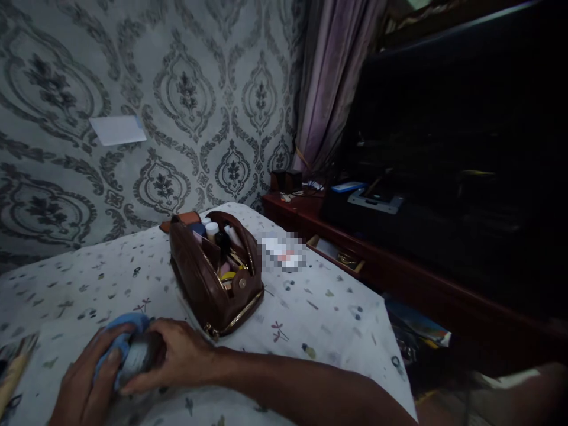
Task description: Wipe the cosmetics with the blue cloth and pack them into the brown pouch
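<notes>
At the lower left my left hand (86, 378) is closed around a bunched blue cloth (126, 322), pressing it against a small round grey-and-dark container (139, 358). My right hand (184, 352) grips the container from the other side, fingers and thumb curled about it. What kind of container it is does not show clearly. Just beyond my right hand stands an open brown toiletry bag (193, 284) with its zip undone. White-capped bottles (212, 229), a yellow item (228, 276) and other small things fill it.
Makeup brushes (18, 367) lie at the left edge of the patterned cloth (328, 331). An orange-brown case (184, 220) sits behind the bag, and a pixelated white item (284, 251) to its right. A partly open drawer (337, 254) and a large dark screen (444, 148) are on the right.
</notes>
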### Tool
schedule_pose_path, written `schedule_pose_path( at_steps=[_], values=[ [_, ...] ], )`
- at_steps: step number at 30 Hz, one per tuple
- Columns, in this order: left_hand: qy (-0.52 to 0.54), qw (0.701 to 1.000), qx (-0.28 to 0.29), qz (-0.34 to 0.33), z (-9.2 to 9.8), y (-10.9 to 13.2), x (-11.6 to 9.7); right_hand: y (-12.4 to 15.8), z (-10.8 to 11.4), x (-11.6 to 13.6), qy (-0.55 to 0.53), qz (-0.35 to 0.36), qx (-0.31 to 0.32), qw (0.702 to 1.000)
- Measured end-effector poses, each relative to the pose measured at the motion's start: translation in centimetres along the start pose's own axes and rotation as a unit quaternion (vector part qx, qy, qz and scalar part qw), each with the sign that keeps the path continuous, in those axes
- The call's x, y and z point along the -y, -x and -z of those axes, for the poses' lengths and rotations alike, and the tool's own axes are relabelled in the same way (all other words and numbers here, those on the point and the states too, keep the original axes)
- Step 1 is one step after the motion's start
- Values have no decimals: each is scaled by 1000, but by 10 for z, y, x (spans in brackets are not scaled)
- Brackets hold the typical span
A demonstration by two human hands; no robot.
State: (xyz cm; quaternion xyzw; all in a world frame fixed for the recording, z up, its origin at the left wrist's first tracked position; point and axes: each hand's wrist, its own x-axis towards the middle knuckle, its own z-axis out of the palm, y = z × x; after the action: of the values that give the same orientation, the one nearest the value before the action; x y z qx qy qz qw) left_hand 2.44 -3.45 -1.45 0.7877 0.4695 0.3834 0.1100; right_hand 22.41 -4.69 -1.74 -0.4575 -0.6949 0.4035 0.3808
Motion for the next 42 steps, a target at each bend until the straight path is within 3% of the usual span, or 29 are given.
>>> schedule_pose_path(
  at_steps=[11, 16, 23, 30, 38, 42],
  values=[
    [-50, 998, 17, 34, -5, -8, 3, 4, 6, 9, 85, 29, 33, 995],
    [-80, 996, 15, -27, -2, -3, 6, 1, 3, 1, 66, 29, 59, 996],
    [-84, 995, -9, -52, 6, -6, -10, 0, 2, -2, 4, 54, 25, 998],
    [8, 999, -39, 25, 6, -15, -34, -5, 1, 1, -127, 26, -26, 991],
    [126, 986, -1, 105, 3, -14, -36, -12, 2, 3, -246, -6, -47, 968],
    [137, 986, 63, 69, -3, -12, -32, -18, -4, -7, -349, -10, -38, 936]
  ],
)
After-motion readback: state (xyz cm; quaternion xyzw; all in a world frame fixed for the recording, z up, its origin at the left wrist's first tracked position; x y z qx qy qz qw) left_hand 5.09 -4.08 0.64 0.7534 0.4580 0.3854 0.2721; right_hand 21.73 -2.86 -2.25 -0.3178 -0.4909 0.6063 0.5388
